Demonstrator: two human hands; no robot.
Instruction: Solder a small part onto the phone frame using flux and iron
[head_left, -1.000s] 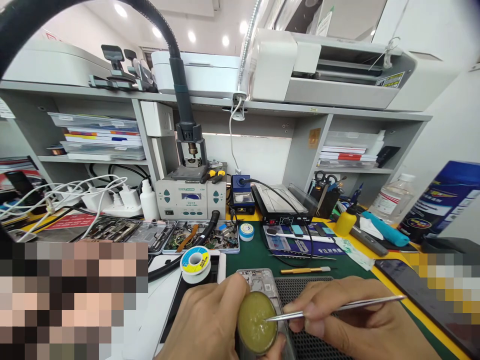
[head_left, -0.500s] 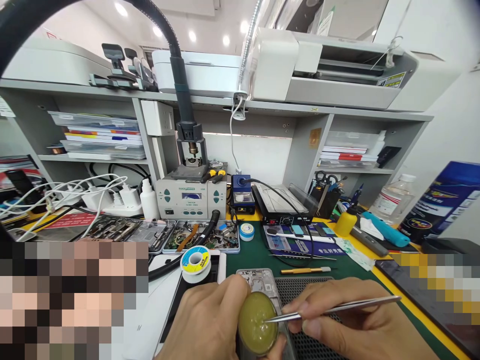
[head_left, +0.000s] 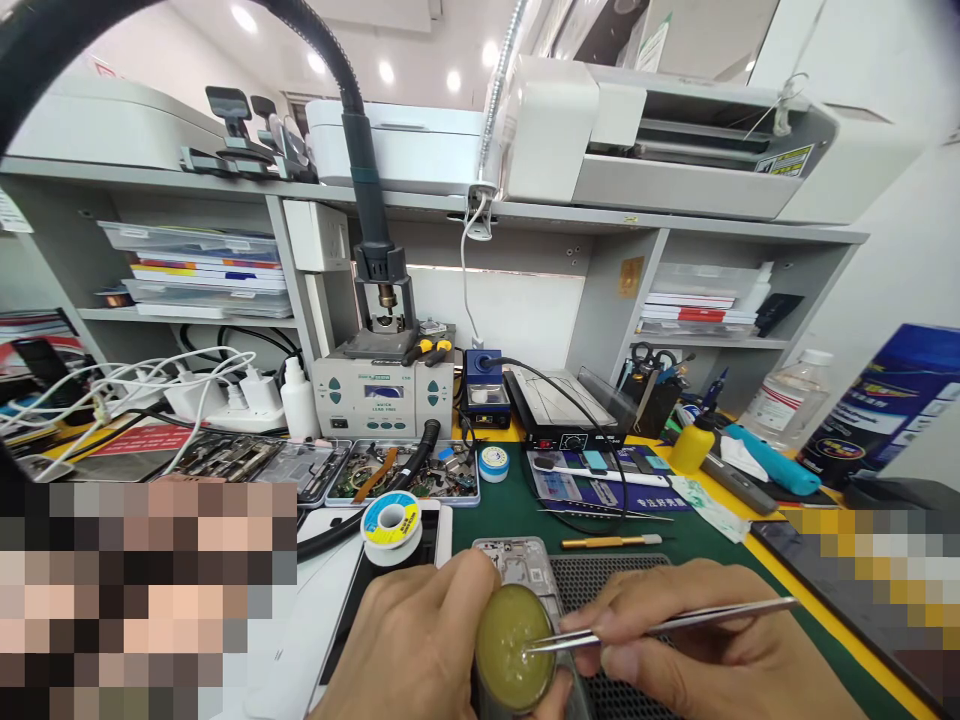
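My left hand (head_left: 416,635) is closed around a small round tin of yellow-green soldering paste (head_left: 510,670), tipped so its glossy surface faces me. Between the thumb and fingers of my right hand (head_left: 697,640) is a pair of metal tweezers (head_left: 720,613). Their tips point left and touch the paste near its middle. Behind and below the tin lies an opened phone housing (head_left: 517,565), partly covered by my left hand. A black perforated mat (head_left: 619,575) shows under my right hand.
A solder wire spool (head_left: 391,528) stands left on a phone. Farther back are a tray of phone parts (head_left: 450,475), a hot-air station (head_left: 382,400) and a heating plate (head_left: 566,405). A gold-handled tool (head_left: 604,542) lies beyond the mat. A dark screen (head_left: 862,600) is at right.
The tweezer tips have shifted slightly left and down across the paste, and the right hand moved with them. The left hand and the tin look still.
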